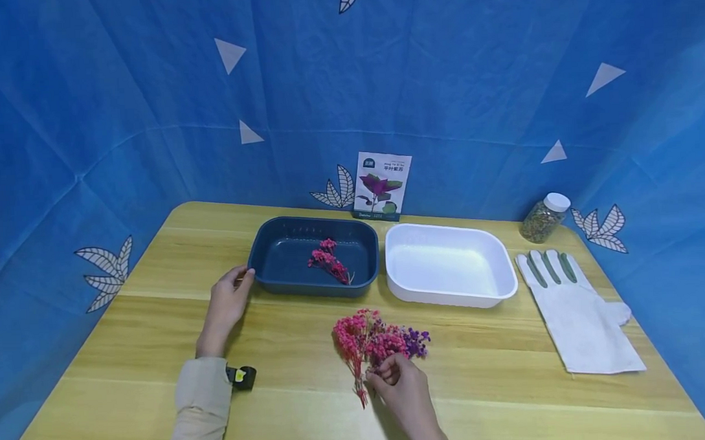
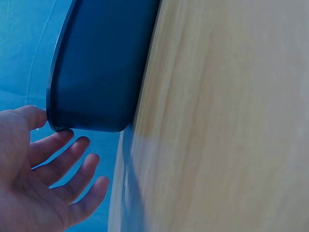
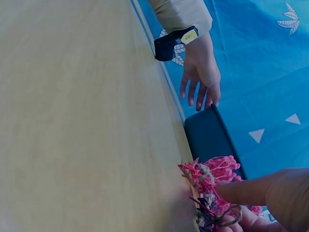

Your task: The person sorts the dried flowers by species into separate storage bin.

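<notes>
At the left end of a dark blue tray (image 1: 317, 288), my left hand (image 1: 230, 302) holds the rim corner between thumb and index finger; the other fingers spread loosely below it in the left wrist view. A small sprig of pink dried flowers (image 1: 331, 263) lies inside this tray. My right hand (image 1: 402, 386) pinches the stems of a bunch of pink and purple dried flowers (image 1: 392, 341) low over the table. Against it, on the left, is a pink dried flower bunch (image 1: 352, 336) with tied stems. The right fingers partly hide the pinched stems.
Right of the dark tray stands a white tray (image 1: 448, 297). A seed packet (image 1: 382, 186) leans on the blue cloth behind. At the right are a lidded jar (image 1: 543, 220) and a white glove (image 1: 583, 322) with green finger stripes, all on the wooden table (image 1: 301, 409).
</notes>
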Demonstrator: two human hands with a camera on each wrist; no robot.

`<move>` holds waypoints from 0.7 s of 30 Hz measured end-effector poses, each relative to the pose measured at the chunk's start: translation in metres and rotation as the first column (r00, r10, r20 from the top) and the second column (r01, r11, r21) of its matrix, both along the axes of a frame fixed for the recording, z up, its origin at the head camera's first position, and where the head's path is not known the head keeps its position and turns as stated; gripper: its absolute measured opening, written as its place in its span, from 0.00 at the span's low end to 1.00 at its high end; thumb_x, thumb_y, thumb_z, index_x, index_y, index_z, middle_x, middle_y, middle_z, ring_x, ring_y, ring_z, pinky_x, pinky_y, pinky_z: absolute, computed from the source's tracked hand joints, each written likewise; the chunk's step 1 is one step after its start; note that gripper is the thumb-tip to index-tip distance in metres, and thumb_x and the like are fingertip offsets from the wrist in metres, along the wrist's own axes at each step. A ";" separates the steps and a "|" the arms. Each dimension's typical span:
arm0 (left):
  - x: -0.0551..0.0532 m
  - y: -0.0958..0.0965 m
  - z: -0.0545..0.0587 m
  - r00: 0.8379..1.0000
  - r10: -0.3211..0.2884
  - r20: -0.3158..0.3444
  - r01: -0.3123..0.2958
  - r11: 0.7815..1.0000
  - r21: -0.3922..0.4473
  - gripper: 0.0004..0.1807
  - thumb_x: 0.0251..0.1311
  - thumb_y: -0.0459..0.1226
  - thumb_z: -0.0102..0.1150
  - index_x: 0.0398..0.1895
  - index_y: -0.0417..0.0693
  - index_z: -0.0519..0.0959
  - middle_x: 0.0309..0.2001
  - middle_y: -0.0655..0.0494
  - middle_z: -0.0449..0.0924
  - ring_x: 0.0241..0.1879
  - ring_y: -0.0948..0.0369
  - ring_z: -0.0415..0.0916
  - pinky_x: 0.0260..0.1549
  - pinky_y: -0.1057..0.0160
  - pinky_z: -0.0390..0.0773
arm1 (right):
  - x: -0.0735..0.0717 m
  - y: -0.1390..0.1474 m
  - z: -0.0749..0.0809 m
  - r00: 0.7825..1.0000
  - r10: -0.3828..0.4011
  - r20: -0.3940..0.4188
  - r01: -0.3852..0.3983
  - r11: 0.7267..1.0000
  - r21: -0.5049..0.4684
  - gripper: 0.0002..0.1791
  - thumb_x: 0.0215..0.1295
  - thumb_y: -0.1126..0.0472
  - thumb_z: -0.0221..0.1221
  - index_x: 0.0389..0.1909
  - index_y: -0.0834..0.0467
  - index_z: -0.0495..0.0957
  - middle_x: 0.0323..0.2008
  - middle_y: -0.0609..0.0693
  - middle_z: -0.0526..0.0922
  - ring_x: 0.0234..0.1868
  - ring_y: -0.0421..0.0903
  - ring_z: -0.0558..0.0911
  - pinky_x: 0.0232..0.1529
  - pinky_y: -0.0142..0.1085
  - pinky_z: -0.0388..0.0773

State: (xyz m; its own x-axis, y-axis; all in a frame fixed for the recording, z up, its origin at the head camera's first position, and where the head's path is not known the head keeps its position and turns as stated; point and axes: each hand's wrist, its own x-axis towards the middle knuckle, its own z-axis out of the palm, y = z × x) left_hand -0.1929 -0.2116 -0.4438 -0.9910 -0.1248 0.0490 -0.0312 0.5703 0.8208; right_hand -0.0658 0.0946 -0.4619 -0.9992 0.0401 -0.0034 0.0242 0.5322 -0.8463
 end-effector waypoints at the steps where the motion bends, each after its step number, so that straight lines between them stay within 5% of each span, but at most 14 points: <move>1: 0.000 0.000 0.000 1.000 0.001 0.000 -0.001 1.000 -0.001 0.30 0.74 0.48 0.38 0.64 0.30 0.65 0.58 0.33 0.70 0.56 0.42 0.69 0.57 0.46 0.70 | 0.000 0.000 0.000 1.000 -0.002 -0.001 0.001 1.000 -0.006 0.12 0.48 0.68 0.69 0.27 0.63 0.74 0.24 0.48 0.77 0.24 0.34 0.72 0.26 0.26 0.75; 21: -0.001 0.000 -0.001 1.000 0.006 -0.018 -0.006 1.000 -0.010 0.28 0.73 0.46 0.39 0.63 0.30 0.66 0.56 0.33 0.72 0.54 0.42 0.71 0.56 0.46 0.71 | 0.003 0.008 0.015 0.996 -0.005 -0.084 0.013 0.995 0.102 0.06 0.52 0.67 0.67 0.25 0.62 0.78 0.23 0.48 0.79 0.22 0.35 0.74 0.24 0.26 0.75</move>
State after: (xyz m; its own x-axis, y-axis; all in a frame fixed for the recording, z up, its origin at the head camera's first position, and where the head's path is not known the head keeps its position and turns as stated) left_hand -0.1940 -0.2115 -0.4451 -0.9891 -0.1302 0.0681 -0.0200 0.5784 0.8155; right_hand -0.0627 0.1027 -0.4468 -0.9954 0.0450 0.0844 -0.0388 0.6163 -0.7865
